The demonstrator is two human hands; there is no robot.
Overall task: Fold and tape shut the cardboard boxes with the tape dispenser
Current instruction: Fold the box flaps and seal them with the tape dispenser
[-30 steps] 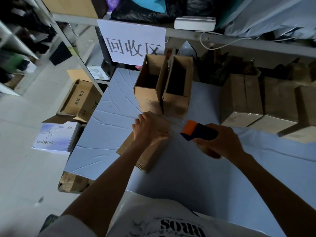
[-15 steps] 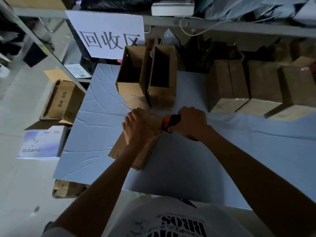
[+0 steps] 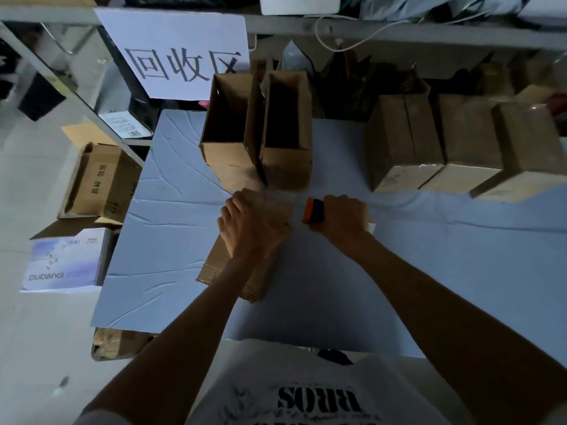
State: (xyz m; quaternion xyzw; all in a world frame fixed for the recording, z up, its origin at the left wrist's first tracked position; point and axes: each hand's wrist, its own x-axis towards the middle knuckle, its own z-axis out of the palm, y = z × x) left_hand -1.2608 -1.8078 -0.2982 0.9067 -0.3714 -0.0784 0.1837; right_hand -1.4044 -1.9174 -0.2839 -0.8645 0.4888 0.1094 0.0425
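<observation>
Box (image 3: 230, 273) under left hand (image 3: 249, 229) fingers, tape dispenser (image 3: 313, 211) in right hand (image 3: 344, 216)

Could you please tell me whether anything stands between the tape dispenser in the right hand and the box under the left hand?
Nothing visible does. The tape dispenser, gripped by the right hand, sits just beside the box, with only a narrow open gap between them. The left hand holds the box's end next to the dispenser.
</observation>
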